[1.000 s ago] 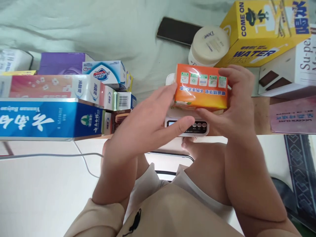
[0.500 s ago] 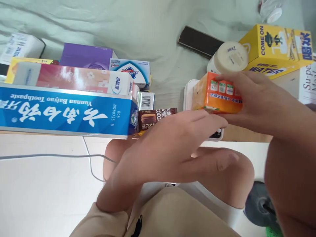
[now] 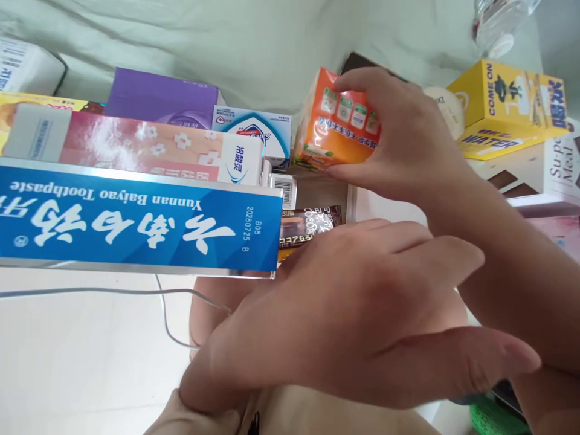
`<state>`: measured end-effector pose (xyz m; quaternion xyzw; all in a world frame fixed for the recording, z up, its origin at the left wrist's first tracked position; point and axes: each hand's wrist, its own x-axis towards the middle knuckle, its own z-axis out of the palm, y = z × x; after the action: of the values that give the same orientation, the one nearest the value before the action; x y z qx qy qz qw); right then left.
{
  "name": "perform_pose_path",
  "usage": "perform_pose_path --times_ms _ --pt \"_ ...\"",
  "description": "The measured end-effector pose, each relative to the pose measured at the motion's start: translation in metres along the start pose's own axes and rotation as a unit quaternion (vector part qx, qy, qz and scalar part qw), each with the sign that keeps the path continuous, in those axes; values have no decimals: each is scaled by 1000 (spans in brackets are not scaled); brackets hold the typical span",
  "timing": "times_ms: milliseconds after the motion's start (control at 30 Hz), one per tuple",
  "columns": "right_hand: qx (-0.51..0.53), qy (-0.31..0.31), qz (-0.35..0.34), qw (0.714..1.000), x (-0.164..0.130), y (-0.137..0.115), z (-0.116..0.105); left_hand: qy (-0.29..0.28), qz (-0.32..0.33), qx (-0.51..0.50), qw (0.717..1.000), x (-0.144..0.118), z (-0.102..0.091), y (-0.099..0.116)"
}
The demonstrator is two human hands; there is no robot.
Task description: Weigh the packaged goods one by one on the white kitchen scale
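My right hand (image 3: 403,130) grips an orange soap pack (image 3: 338,124), thumb on the near side and fingers over the far side. The pack is held up beside a blue-and-white Safeguard soap box (image 3: 256,130). Nearer to me, my left hand (image 3: 362,302) is in the air with thumb and fingers apart and nothing visible in it. Close by its knuckles lies a brown cocoa snack packet (image 3: 312,225). A white flat device (image 3: 380,208) is partly hidden behind my hands.
On the left lie a blue toothpaste box (image 3: 136,220), a pink toothpaste box (image 3: 140,145) and a purple box (image 3: 163,99). To the right are a cream jar (image 3: 446,109), a yellow carton (image 3: 512,109) and a clear bottle (image 3: 502,27). A cable (image 3: 113,291) hangs below the edge.
The orange soap pack has been lifted off the white device and carried left in my right hand. My left hand has come nearer the camera and shifted right, its fingers spread.
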<state>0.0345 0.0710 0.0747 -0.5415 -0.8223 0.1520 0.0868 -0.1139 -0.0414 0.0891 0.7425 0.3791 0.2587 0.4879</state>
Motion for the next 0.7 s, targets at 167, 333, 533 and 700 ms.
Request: perform_pose_path --times_ms 167,333,533,700 --pt "5 -31 22 999 8 1 15 108 -59 -32 992 2 10 4" --pt "14 -54 12 998 14 6 25 166 -104 -43 980 3 14 0" --pt "5 -70 -10 998 18 10 25 126 -102 -72 984 12 15 -2" --pt "0 -85 -53 995 25 12 25 121 -102 -75 985 17 16 -3"
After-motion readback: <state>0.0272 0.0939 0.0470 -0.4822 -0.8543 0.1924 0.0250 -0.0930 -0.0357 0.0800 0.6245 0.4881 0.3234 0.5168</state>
